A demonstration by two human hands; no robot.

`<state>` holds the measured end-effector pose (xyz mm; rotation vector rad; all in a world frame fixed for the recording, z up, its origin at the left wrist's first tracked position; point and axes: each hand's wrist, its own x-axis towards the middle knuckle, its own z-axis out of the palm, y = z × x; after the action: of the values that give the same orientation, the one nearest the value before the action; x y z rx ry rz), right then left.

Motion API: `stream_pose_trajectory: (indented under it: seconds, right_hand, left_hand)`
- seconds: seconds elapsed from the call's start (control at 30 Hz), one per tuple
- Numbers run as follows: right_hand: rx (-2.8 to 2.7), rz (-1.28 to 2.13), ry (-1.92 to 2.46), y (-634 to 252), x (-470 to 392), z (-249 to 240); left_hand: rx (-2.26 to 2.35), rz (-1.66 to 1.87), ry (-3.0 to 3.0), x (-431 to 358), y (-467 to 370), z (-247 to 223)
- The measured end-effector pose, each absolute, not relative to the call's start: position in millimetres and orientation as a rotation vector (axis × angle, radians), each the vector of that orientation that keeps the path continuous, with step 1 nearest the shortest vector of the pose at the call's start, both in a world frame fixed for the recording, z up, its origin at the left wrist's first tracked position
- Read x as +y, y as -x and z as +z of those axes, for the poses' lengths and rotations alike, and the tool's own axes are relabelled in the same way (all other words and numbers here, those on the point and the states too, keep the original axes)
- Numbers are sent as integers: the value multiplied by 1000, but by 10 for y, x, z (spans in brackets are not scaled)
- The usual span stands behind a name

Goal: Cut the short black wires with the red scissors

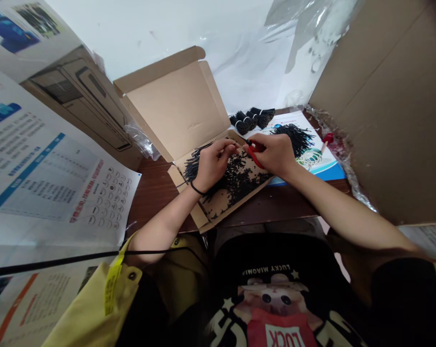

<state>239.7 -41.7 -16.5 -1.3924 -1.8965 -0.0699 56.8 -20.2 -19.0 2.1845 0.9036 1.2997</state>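
A person seated at a dark reddish-brown wooden table worked with both bare hands over an open brown cardboard box, its lid raised at the back. The right hand had its fingers curled around a pair of red-handled scissors, held above the box's right side with the dark tip towards the other hand. The left hand, a thin black band around its wrist, had thumb and fingertips pressed together just beside the tip; whether they pinched anything was too small to tell. Below, short black clippings lay scattered across the box floor, while longer thin black strands lay in the box's left side, partly behind the left hand. Behind the right hand, a loose heap of black strands rested on a blue-and-white printed sheet, with a tangle of pale looped bands near it. Black bundles tied with white bands stood in a row beside the box's back right corner.
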Motion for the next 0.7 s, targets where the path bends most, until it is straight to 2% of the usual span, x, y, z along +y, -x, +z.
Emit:
stream_pose_trajectory:
  seconds: [0.7]
  right_hand:
    - [-1985, 16, 1341, -2377, -421, -186]
  left_hand:
    - [942, 1226, -2207, -191, -553, -211]
